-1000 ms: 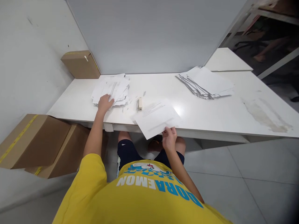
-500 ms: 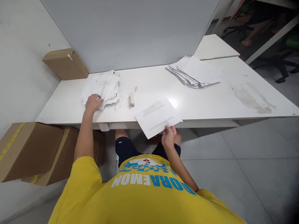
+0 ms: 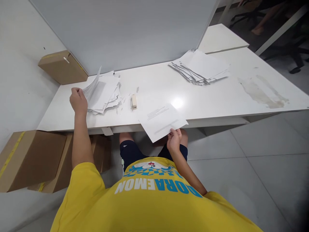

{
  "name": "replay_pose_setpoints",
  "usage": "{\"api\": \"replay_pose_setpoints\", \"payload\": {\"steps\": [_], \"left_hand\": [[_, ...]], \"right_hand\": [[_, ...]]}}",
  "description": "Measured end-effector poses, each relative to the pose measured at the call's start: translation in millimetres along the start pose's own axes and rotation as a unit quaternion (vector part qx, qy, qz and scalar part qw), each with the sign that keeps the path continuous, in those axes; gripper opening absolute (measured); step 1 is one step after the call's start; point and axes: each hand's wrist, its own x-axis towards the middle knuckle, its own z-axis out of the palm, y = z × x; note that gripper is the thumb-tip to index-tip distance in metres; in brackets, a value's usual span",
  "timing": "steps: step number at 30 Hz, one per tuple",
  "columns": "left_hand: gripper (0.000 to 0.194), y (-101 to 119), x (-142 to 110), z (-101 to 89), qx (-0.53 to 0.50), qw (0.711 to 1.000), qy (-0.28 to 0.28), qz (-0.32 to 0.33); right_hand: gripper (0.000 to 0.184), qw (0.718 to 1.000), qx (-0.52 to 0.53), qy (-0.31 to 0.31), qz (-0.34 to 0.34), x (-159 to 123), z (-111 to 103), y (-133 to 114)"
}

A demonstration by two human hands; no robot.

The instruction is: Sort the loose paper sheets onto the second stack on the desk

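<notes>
My left hand is closed on the left edge of some sheets and lifts them off a loose paper pile at the desk's left. My right hand pinches the near corner of a printed sheet that overhangs the front edge of the white desk. A small cream stapler lies between the pile and the printed sheet, with paper scraps beside it.
A second paper stack lies at the back right of the desk. A grey partition stands behind. Cardboard boxes sit on the floor at the left and at the back left corner. A stain marks the desk's right part.
My left hand has gone from resting flat on the pile to gripping its left edge and raising the top sheets. The right hand keeps hold of the printed sheet.
</notes>
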Motion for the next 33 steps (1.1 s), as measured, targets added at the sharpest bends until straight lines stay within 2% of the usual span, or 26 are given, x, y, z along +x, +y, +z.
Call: {"api": "replay_pose_setpoints", "payload": {"steps": [2,6,11,17,20,24,26,29,31,33], "left_hand": [[0.013,3,0,-3.4,-0.007,1.0,-0.021,0.01],[0.027,11,-19,3.6,-0.036,0.998,-0.046,0.018],[0.031,21,-40,19.7,-0.073,0.996,-0.05,0.002],[0.035,30,-42,31.8,-0.133,0.99,-0.04,-0.034],[0.031,33,-37,41.1,-0.22,0.971,-0.039,-0.084],[0.024,35,-23,47.5,-0.347,0.914,-0.047,-0.205],[0.027,38,-16,37.8,-0.41,0.89,-0.022,-0.2],[0.034,51,-20,2.3,-0.495,0.862,-0.014,-0.108],[0.036,67,-36,-26.8,-0.525,0.849,-0.033,-0.051],[0.032,85,-62,-47.8,-0.541,0.839,-0.046,-0.024]], "right_hand": [[0.03,1.0,-0.001,0.004,0.0,1,0,0],[0.029,1.0,0.006,0.006,0.005,1,1,2],[0.028,1.0,0.009,0.008,0.018,1,3,3],[0.03,1.0,-0.003,0.001,0.007,1,3,-2],[0.03,1.0,0.004,0.002,0.011,1,4,-2],[0.027,0.999,0.022,-0.015,0.019,-2,5,0],[0.024,0.999,0.041,-0.025,0.009,-4,7,2],[0.024,0.998,0.061,-0.02,-0.016,-7,13,4],[0.025,0.998,0.062,-0.017,-0.017,-10,18,4],[0.028,0.998,0.058,-0.024,-0.004,-14,23,5]]}}
